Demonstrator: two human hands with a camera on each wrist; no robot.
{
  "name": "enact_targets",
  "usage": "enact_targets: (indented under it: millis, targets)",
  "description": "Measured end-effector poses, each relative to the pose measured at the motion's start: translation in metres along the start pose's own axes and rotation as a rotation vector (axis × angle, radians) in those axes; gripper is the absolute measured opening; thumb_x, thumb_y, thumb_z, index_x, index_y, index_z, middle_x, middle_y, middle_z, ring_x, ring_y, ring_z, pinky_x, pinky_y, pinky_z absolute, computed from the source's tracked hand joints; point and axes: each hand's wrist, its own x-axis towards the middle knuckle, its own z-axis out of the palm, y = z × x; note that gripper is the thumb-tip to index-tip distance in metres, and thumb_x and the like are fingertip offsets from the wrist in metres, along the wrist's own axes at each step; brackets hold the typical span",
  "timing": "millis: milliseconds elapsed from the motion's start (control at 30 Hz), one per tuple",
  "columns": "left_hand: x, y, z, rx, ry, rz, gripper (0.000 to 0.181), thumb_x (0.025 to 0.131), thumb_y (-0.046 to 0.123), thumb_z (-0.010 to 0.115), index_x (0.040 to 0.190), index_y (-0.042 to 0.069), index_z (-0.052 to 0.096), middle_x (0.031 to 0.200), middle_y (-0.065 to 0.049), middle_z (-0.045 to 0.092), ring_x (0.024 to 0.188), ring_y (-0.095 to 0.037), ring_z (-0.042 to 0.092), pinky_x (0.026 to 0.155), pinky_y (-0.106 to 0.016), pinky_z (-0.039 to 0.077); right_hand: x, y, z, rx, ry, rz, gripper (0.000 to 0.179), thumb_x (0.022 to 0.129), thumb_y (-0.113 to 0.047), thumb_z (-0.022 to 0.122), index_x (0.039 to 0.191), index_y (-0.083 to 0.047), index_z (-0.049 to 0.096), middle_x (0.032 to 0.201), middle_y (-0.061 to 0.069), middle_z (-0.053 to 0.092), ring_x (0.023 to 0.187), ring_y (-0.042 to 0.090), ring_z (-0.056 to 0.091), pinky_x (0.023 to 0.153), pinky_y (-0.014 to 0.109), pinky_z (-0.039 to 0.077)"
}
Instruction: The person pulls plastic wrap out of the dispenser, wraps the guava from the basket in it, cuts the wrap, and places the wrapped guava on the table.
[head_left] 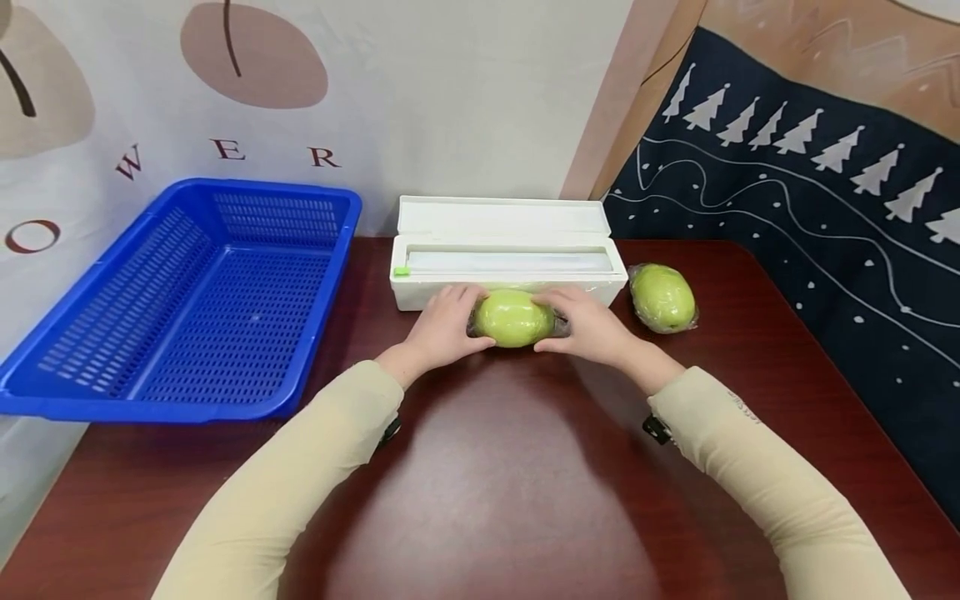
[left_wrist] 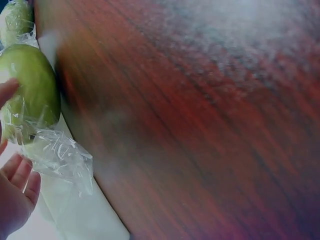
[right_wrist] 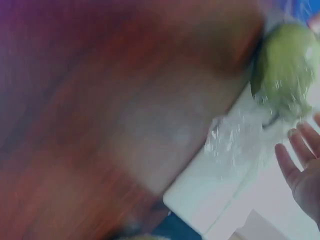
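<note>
Both hands are at a light-green oval melon wrapped in clear film, just in front of the white cling film dispenser. My left hand holds its left end, thumb toward the front and fingers behind. On the other end, my right hand holds it in the same way. Loose film hangs off the melon beside the left fingers in the left wrist view. More loose film trails near the right fingers, by a short dark stem.
A second wrapped melon lies right of the dispenser, whose lid stands raised. A blue plastic basket sits at the left of the dark red wooden table. Printed cloths hang behind and along the right side.
</note>
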Motion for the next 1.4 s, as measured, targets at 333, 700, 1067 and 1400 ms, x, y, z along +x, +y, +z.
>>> enact_targets:
  millis: [333,700,1067,1400]
  targets:
    - [-0.007,-0.005,-0.006,-0.061,0.229,-0.132,0.048,0.085,0.037,0.065,0.12,0.006,0.053,0.116,-0.011,0.058,0.112,-0.027,0.052,0.097,-0.043,0.041,-0.004,-0.006,0.005,-0.114,0.047,-0.002,0.062,0.076,-0.032,0.077,0.128,-0.007,0.054,0.125,0.012,0.056,0.118,0.028,0.05,0.098,0.043,0.043]
    - [-0.002,-0.021,-0.011,-0.159,0.508,-0.569,0.079,0.076,0.042,0.074,0.133,0.003,0.035,0.128,-0.02,0.041,0.118,-0.035,0.039,0.095,-0.048,0.039,-0.008,-0.003,0.005,-0.147,0.028,0.022,0.059,0.076,-0.029,0.077,0.126,-0.005,0.055,0.122,0.013,0.058,0.114,0.028,0.054,0.096,0.043,0.045]
    - [-0.002,-0.043,-0.013,-0.245,0.295,-0.64,0.118,0.069,0.055,0.074,0.15,0.003,0.006,0.149,-0.023,0.026,0.136,-0.038,0.027,0.108,-0.054,0.028,-0.009,-0.009,0.006,-0.155,0.056,0.014,0.062,0.075,-0.034,0.077,0.127,-0.007,0.054,0.125,0.011,0.056,0.116,0.027,0.052,0.094,0.043,0.045]
    - [-0.005,-0.055,-0.017,-0.255,0.291,-0.597,0.113,0.074,0.051,0.072,0.151,0.007,0.002,0.155,-0.015,0.017,0.14,-0.038,0.019,0.111,-0.054,0.024,0.008,-0.032,0.001,-0.047,0.072,0.053,0.062,0.078,-0.038,0.074,0.127,-0.008,0.054,0.123,0.011,0.059,0.118,0.027,0.052,0.099,0.042,0.042]
